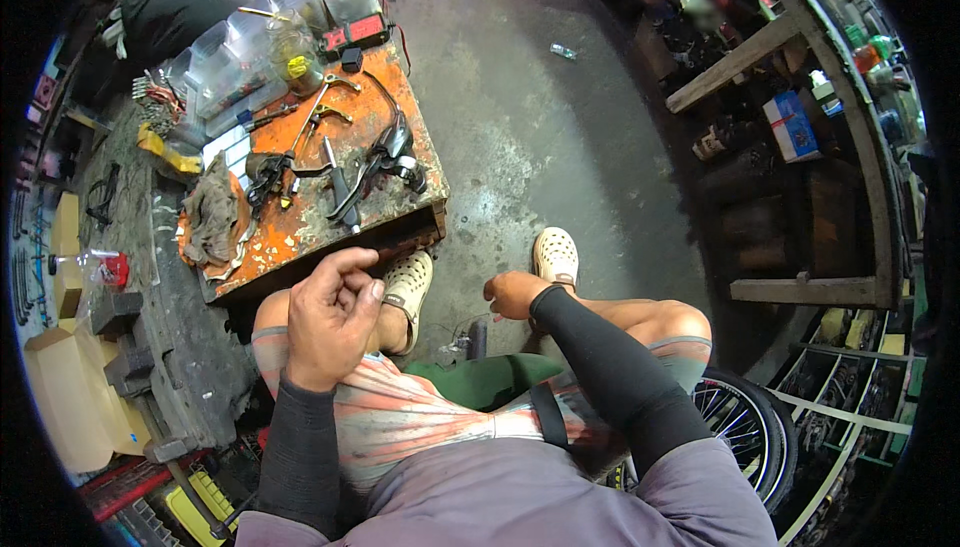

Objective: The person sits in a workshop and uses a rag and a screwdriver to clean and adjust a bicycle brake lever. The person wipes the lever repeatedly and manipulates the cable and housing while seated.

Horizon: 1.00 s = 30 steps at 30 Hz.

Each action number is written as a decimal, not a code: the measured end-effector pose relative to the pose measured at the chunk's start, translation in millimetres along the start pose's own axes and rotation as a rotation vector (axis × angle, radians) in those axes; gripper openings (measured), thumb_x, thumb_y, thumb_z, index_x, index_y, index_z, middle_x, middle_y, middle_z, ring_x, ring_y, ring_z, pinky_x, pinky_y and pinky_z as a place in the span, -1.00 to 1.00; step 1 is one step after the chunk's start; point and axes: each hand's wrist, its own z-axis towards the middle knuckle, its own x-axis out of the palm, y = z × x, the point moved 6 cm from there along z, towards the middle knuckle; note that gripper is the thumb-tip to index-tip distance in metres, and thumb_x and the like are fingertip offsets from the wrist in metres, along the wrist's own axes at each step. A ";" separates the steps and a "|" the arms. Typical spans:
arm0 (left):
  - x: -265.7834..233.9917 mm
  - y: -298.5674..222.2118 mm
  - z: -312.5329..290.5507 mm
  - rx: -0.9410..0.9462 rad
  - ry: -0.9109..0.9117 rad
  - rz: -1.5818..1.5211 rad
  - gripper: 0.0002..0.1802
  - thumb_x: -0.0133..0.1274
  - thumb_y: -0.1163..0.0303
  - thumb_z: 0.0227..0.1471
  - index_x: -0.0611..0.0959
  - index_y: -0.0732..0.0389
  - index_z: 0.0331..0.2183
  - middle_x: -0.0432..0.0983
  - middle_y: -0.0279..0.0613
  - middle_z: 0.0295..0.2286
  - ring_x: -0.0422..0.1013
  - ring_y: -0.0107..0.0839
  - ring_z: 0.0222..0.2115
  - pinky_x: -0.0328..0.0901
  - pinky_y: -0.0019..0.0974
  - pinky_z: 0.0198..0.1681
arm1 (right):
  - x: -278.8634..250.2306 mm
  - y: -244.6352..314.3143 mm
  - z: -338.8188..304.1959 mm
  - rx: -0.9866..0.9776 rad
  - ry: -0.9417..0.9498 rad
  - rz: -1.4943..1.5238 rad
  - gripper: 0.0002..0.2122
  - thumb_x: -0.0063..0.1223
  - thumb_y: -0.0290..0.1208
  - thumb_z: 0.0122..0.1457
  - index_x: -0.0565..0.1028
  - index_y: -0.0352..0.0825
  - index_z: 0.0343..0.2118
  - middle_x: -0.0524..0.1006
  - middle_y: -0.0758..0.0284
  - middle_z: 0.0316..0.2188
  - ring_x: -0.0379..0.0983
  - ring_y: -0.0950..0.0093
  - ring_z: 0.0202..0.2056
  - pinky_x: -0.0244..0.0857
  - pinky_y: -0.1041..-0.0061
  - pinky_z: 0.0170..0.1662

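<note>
My left hand (332, 319) is raised above my left knee, its fingers curled in and the thumb lying close beside them. Whatever they may hold is too small or hidden. Farther right, my right hand (516, 295) hangs between the knees with its fingertips pressed together, and I cannot make out anything in them. Beyond the left hand is a worn orange bench top (300, 227). On it are a black brake lever (390, 157), a second lever assembly (268, 175), a dark-handled tool (345, 197) and a crumpled grey rag (215, 215).
Clear plastic bins (235, 67), a glass jar (292, 55) and a red-and-black device (355, 35) stand at the bench's far end. An open cardboard box (80, 397) lies at left. A wheel (745, 432) is at lower right, below a wooden frame (810, 292).
</note>
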 end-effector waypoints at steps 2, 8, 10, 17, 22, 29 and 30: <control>-1.1 5.3 2.0 0.096 -0.032 -0.007 -0.68 0.28 0.54 0.11 0.70 0.31 -0.06 0.59 -0.32 -0.48 0.33 -0.71 -0.55 0.23 -0.51 -0.48 | 7.9 8.2 19.0 -0.085 0.016 0.065 -0.74 0.14 -0.36 0.18 0.70 -0.37 -0.15 0.73 0.06 -0.16 0.67 0.04 -0.07 0.52 0.08 -0.01; 21.0 -16.4 36.0 0.095 -0.016 0.099 -0.72 0.27 0.56 0.11 0.71 0.32 -0.10 0.60 -0.24 -0.37 0.43 -0.57 -0.40 0.35 -0.41 -0.29 | 58.2 -32.0 79.2 0.136 0.112 -0.040 -0.73 0.18 -0.27 0.20 0.73 -0.35 -0.20 0.75 0.11 -0.29 0.72 0.14 -0.18 0.56 0.05 -0.10; 15.9 4.3 31.7 -0.025 -0.088 0.016 -0.74 0.28 0.55 0.09 0.70 0.35 -0.14 0.58 -0.27 -0.35 0.42 -0.52 -0.34 0.38 -0.37 -0.21 | 36.6 9.6 84.0 0.122 0.083 -0.156 -0.74 0.16 -0.29 0.17 0.71 -0.33 -0.21 0.71 0.05 -0.09 0.65 0.06 0.00 0.53 0.00 0.01; 33.5 -9.9 32.5 0.018 0.118 0.080 -0.75 0.23 0.44 0.28 0.69 0.30 -0.04 0.57 -0.32 -0.27 0.42 -0.52 -0.27 0.39 -0.38 -0.15 | -28.2 30.5 50.3 -0.080 -0.185 -0.032 -0.77 0.17 -0.40 0.14 0.66 -0.46 -0.24 0.69 -0.06 -0.27 0.66 -0.02 -0.12 0.53 0.06 -0.03; 46.6 -10.9 25.4 0.079 0.125 0.050 -0.73 0.25 0.47 0.25 0.68 0.32 -0.03 0.60 -0.26 -0.22 0.46 -0.50 -0.23 0.40 -0.39 -0.12 | -71.0 43.5 -18.5 -0.115 -0.395 -0.001 -0.79 0.10 -0.41 0.20 0.70 -0.44 -0.31 0.71 -0.05 -0.30 0.70 0.05 -0.17 0.55 0.09 -0.04; 52.8 -47.7 13.2 0.142 0.140 0.155 -0.71 0.26 0.38 0.19 0.75 0.31 -0.08 0.74 -0.05 -0.24 0.66 -0.28 -0.24 0.53 -0.21 -0.09 | -83.8 47.7 -98.5 -0.102 -0.393 0.039 -0.59 0.22 -0.33 0.23 0.57 -0.27 0.14 0.69 0.01 -0.09 0.66 0.05 -0.02 0.54 0.01 0.01; 50.6 -48.7 13.8 0.153 0.144 0.198 -0.70 0.26 0.32 0.21 0.75 0.27 -0.08 0.74 0.00 -0.22 0.68 -0.25 -0.22 0.54 -0.20 -0.10 | -89.6 50.6 -115.7 -0.081 -0.356 0.069 -0.53 0.22 -0.32 0.27 0.50 -0.24 0.24 0.66 0.02 -0.01 0.63 0.04 0.02 0.53 0.03 0.03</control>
